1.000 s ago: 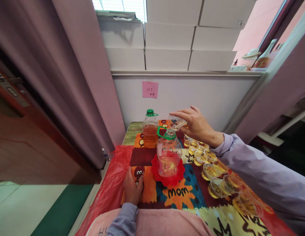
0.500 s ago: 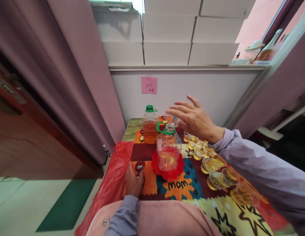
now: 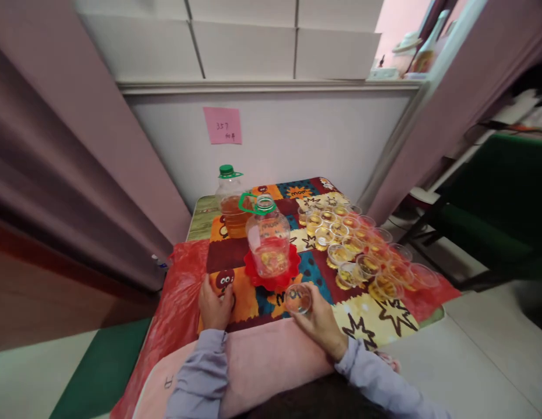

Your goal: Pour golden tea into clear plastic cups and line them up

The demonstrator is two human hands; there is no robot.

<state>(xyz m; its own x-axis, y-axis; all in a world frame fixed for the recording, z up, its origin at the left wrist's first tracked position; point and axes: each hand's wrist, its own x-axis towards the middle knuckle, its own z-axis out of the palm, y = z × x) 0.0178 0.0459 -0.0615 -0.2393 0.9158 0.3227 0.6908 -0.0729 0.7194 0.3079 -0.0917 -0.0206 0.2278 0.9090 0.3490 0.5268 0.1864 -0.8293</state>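
Note:
My right hand is closed around a small clear plastic cup near the front of the table; no liquid can be made out in it. My left hand rests on the patterned tablecloth, thumb and fingers apart, holding nothing. Between and beyond my hands stands an uncapped clear plastic jug with a green handle and a little yellow liquid low inside. It sits on a red scalloped dish. Behind it to the left is a second jug, green-capped, with amber liquid.
Several clear cups of yellow liquid stand close together on the table's right side. Red plastic sheeting covers the left edge. A pink padded surface lies nearest me. A white partition rises behind the table; a green chair is at right.
My right hand has come down and toward me from behind the open jug, now showing the clear cup in its grip. My left hand stays on the cloth. The view has turned right and downward.

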